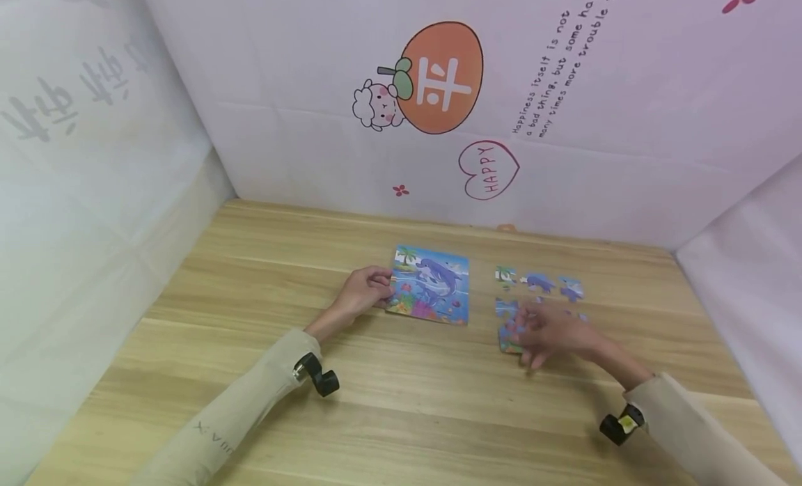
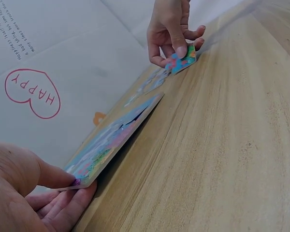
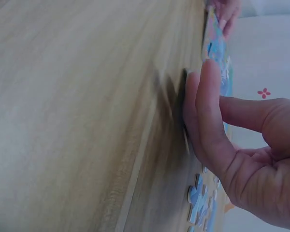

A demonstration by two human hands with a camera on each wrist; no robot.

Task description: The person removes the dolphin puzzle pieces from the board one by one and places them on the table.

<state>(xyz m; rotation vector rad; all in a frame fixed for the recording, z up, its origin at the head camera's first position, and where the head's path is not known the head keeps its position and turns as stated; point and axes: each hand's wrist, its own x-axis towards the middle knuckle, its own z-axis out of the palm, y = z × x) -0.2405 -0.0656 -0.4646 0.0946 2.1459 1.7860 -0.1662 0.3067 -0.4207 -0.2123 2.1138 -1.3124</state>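
At the middle of the table, in the head view, lies a square dolphin picture board. My left hand pinches its left edge, thumb on top and fingers underneath, as the left wrist view shows; the board is tilted there. To the right, my right hand holds a corner jigsaw piece between thumb and fingers. That piece shows blue, red and green in the left wrist view. Beyond the right hand are several loose jigsaw pieces in spaced rows, partly hidden by the hand.
A wooden table spreads under both hands. White printed cloth stands as a wall behind it, with more cloth at the left and right. Black wrist mounts sit on both sleeves.
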